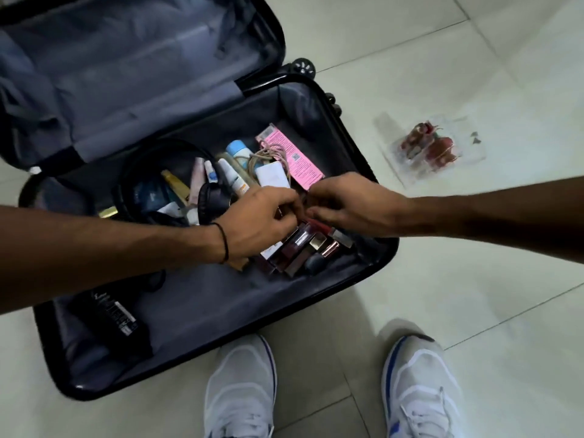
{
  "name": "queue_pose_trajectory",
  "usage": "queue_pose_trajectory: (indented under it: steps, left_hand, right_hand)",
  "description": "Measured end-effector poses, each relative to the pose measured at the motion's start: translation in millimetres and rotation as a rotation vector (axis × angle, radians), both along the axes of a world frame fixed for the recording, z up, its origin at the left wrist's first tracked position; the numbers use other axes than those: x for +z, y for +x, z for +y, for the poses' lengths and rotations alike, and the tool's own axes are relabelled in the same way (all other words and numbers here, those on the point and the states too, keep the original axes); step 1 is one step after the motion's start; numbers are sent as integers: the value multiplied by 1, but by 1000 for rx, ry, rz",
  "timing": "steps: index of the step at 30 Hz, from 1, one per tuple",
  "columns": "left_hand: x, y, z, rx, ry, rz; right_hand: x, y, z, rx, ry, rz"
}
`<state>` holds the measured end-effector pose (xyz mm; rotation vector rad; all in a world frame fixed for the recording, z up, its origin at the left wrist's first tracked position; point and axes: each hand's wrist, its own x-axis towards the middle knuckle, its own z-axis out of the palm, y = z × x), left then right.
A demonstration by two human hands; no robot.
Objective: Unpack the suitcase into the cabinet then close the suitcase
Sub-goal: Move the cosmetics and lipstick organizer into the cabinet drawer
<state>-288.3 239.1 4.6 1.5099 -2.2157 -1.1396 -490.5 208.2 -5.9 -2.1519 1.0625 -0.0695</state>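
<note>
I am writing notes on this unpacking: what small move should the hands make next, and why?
Probably gather the lipstick tubes and lift them out. The left hand and right hand meet just above that cluster with curled fingers, and the suitcase holds many other toiletries, so it is not ready to close.

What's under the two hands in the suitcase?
Dark red and gold tubes show below the left hand and right hand. Anything right beneath them is covered.
</note>
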Motion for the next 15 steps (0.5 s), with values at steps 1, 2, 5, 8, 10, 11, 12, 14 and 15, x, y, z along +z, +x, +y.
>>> queue_pose_trajectory:
  steps: [1, 2, 5, 8, 10, 11, 12, 14, 15]
  left_hand:
    - [-3, 7, 4, -4, 13, -35]
    - [-5, 14, 6, -15, 24, -77]
    - [-15, 33, 6, -92, 92, -252]
    - [-23, 44, 8, -230, 244, -423]
    - [-27, 47, 11, -304, 290, -503]
    - [-28, 48, 13, -323, 299, -521]
    - [-29, 49, 14, -332, 310, -521]
    - [-32, 52, 16, -355, 340, -493]
    - [-32, 53, 17, -375, 351, -481]
  right_hand:
    - [-4, 8, 3, 25, 13, -15]
    - [-8, 15, 5, 52, 16, -29]
    - [-20, 31, 10, 154, -28, -37]
    - [-33, 38, 12, 252, -135, 68]
    - [-37, 40, 11, 324, -152, 151]
    - [-36, 41, 11, 356, -144, 183]
    - [-35, 41, 10, 381, -134, 204]
    - [-34, 37, 12, 416, -98, 204]
    - [-33, 34, 13, 419, -69, 196]
